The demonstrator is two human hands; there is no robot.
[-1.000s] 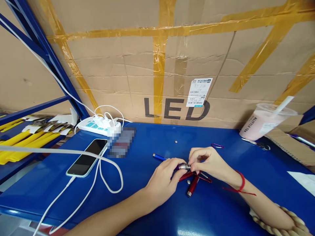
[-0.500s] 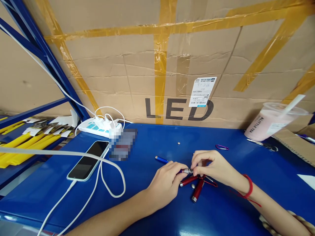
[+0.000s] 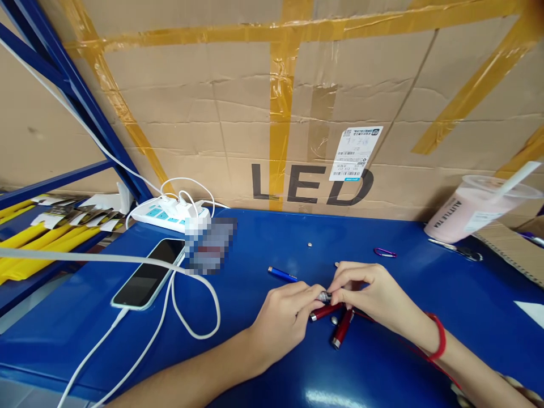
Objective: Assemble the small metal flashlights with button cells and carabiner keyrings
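My left hand (image 3: 283, 317) is closed around a mini flashlight (image 3: 324, 296), and only its silvery end shows past the fingers. At that end, my right hand (image 3: 363, 286) pinches with thumb and fingertips; whether a small part sits in the pinch is hidden. Beneath the two hands lie two red mini flashlights (image 3: 341, 330), one partly covered by the right hand. Beside them rests a small silver button cell (image 3: 334, 320). A blue mini flashlight (image 3: 282, 274) lies just beyond my left hand. Farther back are another button cell (image 3: 309, 245) and a purple carabiner (image 3: 385, 253).
On the blue tabletop (image 3: 250, 238), a phone (image 3: 147, 277) with a white cable (image 3: 212, 289) lies left, near a power strip (image 3: 157, 215). A drink cup (image 3: 463, 212) stands tilted at right by keys (image 3: 467, 254). A large cardboard box (image 3: 238, 113) walls the back.
The right fingers have shifted slightly left, toward the left hand, and less of the held flashlight shows. Its purple part is now covered. The view has shifted slightly.
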